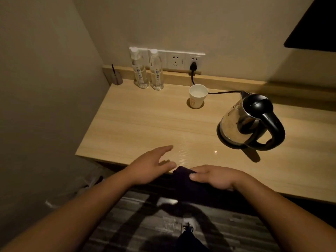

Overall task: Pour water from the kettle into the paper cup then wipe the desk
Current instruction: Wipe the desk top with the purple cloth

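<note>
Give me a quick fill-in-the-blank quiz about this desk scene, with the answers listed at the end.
1. The dark cloth at the desk's front edge lies under the ____ hand.
2. The left hand is open and holds ____.
3. The kettle sits on its ____.
4. Beside the wall sockets stand ____ water bottles.

Answers: right; nothing; base; two

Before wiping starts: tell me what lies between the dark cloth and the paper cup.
In the head view, only bare desk lies between the dark cloth at the front edge and the paper cup; the kettle sits off right.
</note>
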`<action>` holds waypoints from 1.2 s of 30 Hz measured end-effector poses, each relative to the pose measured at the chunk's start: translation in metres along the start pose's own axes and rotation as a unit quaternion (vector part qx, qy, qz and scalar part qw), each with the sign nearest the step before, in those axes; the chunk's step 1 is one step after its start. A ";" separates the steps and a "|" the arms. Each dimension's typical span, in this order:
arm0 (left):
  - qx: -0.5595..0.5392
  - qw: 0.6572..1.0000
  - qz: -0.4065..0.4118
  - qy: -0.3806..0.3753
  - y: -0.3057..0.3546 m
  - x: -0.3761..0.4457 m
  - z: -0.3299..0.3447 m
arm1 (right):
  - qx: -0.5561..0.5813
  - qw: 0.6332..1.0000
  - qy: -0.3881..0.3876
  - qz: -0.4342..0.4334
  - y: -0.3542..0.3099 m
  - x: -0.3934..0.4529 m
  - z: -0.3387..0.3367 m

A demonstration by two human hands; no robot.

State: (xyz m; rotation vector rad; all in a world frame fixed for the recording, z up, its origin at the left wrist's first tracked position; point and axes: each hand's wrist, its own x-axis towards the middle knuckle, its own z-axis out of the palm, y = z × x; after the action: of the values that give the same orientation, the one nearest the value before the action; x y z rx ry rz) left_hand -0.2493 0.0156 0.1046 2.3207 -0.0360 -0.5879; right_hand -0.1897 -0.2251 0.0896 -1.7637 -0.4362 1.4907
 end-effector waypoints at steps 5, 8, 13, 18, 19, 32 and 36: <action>0.115 0.992 0.044 -0.036 0.022 0.002 -0.027 | -0.169 0.983 0.016 -0.068 -0.048 0.015 -0.013; 0.148 0.987 0.048 -0.035 0.019 0.005 -0.043 | -0.239 0.965 0.072 -0.086 -0.073 0.020 -0.014; 0.189 0.976 0.100 -0.045 -0.002 0.007 -0.077 | -0.325 0.936 0.114 -0.075 -0.092 0.028 -0.018; 0.237 0.959 0.149 -0.035 -0.044 0.014 -0.114 | -0.384 0.906 0.172 -0.043 -0.102 0.042 -0.015; 0.262 0.950 0.164 -0.039 -0.053 0.017 -0.119 | -0.387 0.901 0.193 -0.040 -0.106 0.048 -0.011; 0.397 0.883 0.234 0.089 -0.162 0.092 -0.147 | -0.468 0.759 0.447 -0.072 -0.099 0.180 -0.001; 0.413 0.889 0.199 -0.015 -0.209 0.079 -0.095 | -0.451 0.809 0.370 -0.068 -0.061 0.196 0.036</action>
State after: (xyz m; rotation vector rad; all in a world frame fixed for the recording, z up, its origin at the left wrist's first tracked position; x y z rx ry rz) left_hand -0.1676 0.2160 -0.0065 2.9781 -0.9182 -0.4362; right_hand -0.1600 -0.0390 0.0003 -2.7729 -0.9051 0.3360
